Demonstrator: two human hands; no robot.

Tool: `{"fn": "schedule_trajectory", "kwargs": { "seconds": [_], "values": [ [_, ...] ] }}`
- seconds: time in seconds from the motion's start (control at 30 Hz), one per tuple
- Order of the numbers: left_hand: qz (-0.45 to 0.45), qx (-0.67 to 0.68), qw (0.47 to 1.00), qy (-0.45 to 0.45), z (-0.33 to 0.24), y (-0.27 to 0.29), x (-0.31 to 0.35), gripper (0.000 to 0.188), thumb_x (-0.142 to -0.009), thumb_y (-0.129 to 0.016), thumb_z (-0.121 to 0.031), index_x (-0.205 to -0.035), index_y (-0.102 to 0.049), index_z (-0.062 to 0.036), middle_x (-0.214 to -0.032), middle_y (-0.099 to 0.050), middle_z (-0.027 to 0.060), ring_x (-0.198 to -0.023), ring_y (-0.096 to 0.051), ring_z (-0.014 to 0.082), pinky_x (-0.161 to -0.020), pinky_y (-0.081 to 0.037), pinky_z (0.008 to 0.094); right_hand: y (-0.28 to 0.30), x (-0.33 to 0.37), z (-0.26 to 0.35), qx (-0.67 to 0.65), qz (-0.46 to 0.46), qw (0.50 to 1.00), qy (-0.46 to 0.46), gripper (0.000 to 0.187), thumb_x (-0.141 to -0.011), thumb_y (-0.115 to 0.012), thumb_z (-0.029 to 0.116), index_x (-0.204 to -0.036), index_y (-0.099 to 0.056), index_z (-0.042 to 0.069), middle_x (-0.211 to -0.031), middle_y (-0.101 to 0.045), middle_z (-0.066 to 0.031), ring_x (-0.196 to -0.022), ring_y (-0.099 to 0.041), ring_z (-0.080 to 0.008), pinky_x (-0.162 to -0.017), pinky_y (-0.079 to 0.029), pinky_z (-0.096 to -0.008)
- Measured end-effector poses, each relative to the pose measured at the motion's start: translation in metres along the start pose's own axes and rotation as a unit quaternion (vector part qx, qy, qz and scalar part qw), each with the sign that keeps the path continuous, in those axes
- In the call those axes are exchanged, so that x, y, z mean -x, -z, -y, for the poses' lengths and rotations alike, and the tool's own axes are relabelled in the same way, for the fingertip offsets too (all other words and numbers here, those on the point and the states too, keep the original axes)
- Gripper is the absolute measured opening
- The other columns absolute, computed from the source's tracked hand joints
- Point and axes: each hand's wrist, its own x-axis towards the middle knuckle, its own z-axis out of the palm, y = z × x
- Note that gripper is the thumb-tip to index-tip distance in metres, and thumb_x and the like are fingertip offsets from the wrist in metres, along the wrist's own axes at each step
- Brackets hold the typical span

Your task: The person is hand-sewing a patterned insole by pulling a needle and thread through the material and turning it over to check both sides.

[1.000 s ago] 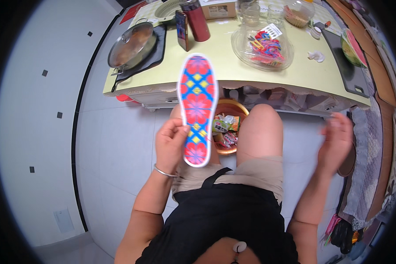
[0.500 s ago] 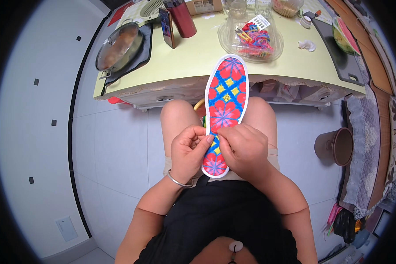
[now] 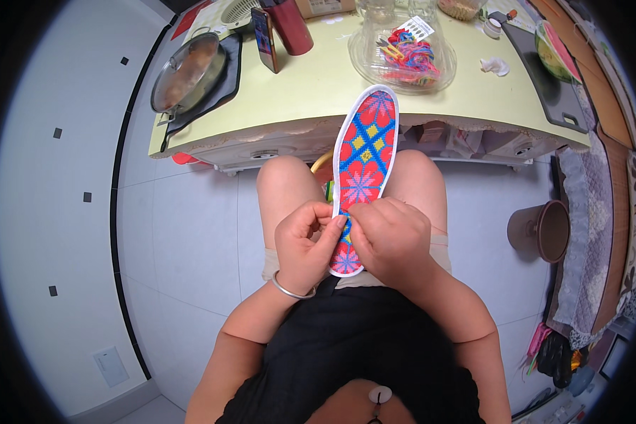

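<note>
A shoe insole (image 3: 366, 152) with a white border stands lengthwise above my lap, its face covered in red, pink, blue and yellow cross-stitch flowers and lattice. My left hand (image 3: 307, 237) grips its left edge, thumb on the stitched face and fingers curled at the side. Against the right edge and the face, my right hand (image 3: 392, 237) is closed in a pinch; whatever lies between thumb and forefinger is hidden. Beyond the insole's far tip, a clear plastic tray (image 3: 442, 74) on the table holds a tangle of coloured thread (image 3: 411, 58) and small yellow-handled scissors (image 3: 391, 49).
A pale yellow table (image 3: 304, 92) spans the far side. On it are a lidded pan (image 3: 191, 71), an upright phone (image 3: 265, 39), a dark red flask (image 3: 292, 28), crumpled tissue (image 3: 495, 66) and cut watermelon (image 3: 555, 53) by a dark board (image 3: 544, 85). A brown bin (image 3: 537, 230) stands at right.
The insole has tilted slightly, and its near end sits a little higher and farther right. Both hands keep nearly the same grip and place.
</note>
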Motion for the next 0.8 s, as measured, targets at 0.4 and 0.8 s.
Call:
{"fn": "schedule_trajectory", "kwargs": {
  "seconds": [0.4, 0.8],
  "values": [
    [0.011, 0.136, 0.988, 0.070, -0.0028, -0.0010, -0.0015, 0.007, -0.088, -0.057, 0.002, -0.095, -0.056, 0.0044, -0.084, -0.064, 0.0068, -0.074, -0.059, 0.0051, -0.065, -0.048, 0.0177, -0.0013, 0.0026, -0.0014, -0.030, -0.024, 0.999, -0.034, 0.008, -0.069, -0.063, 0.003, -0.076, -0.059, 0.005, -0.062, -0.052, -0.0076, -0.056, -0.056, -0.0238, -0.047, -0.044, -0.0343],
    [0.027, 0.173, 0.979, 0.108, -0.0061, 0.0006, -0.0018, 0.007, -0.089, -0.057, -0.001, -0.094, -0.056, 0.0031, -0.086, -0.065, 0.0077, -0.076, -0.061, 0.0068, -0.067, -0.050, 0.0195, 0.0013, 0.0014, -0.0039, -0.040, -0.042, 0.997, -0.042, 0.009, -0.068, -0.063, 0.003, -0.076, -0.058, 0.005, -0.060, -0.051, -0.0072, -0.054, -0.054, -0.0238, -0.047, -0.043, -0.0343]
  ]
}}
